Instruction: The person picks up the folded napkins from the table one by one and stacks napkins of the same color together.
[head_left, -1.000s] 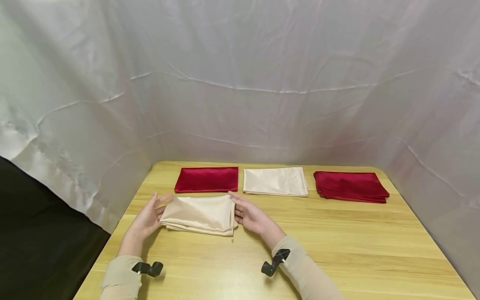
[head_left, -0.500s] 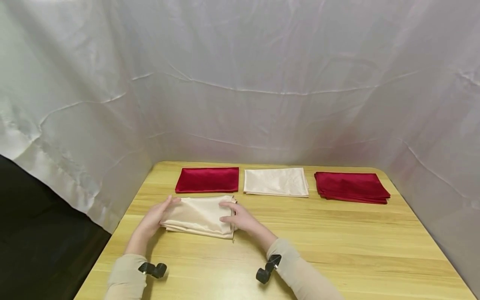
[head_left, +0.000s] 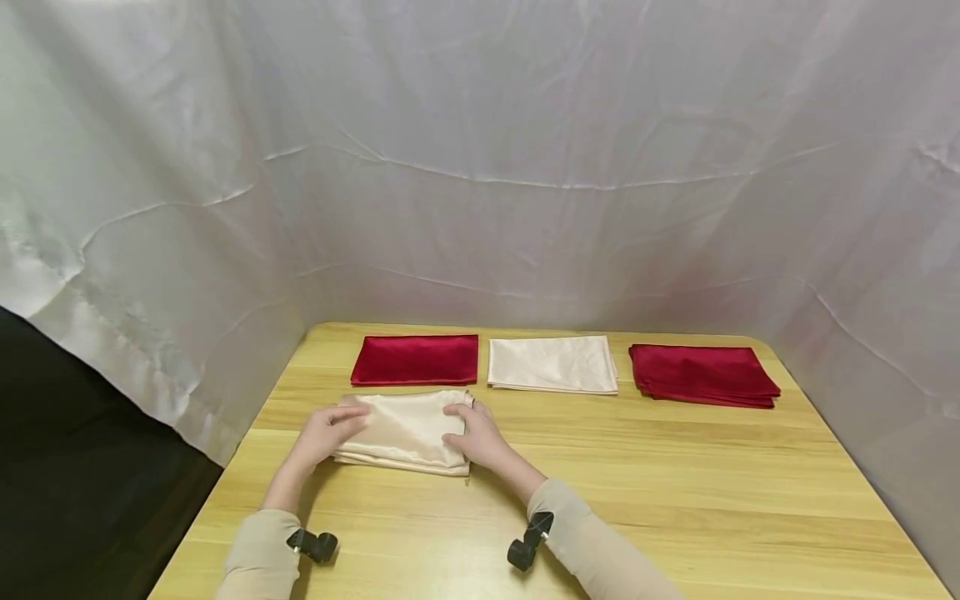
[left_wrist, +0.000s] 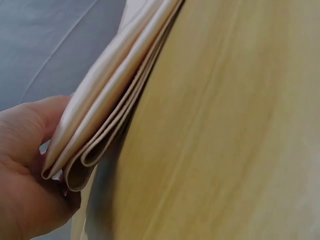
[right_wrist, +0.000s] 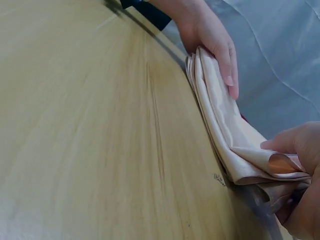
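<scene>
Several folded layers of cream satin make up the folded cream cloth, which lies on the near left part of the wooden table, just in front of a folded red cloth. From the head view it looks like one flat pad; the left wrist view shows the stacked folds edge-on, lifted slightly off the wood. The left hand holds the left end, thumb on top and fingers under, pinching the layers. The right hand pinches the right end; the right wrist view shows its thumb on top and the other fingers curled beneath the cloth's corner. Farther back lie a second cream cloth and a red stack, against a white draped backdrop.
</scene>
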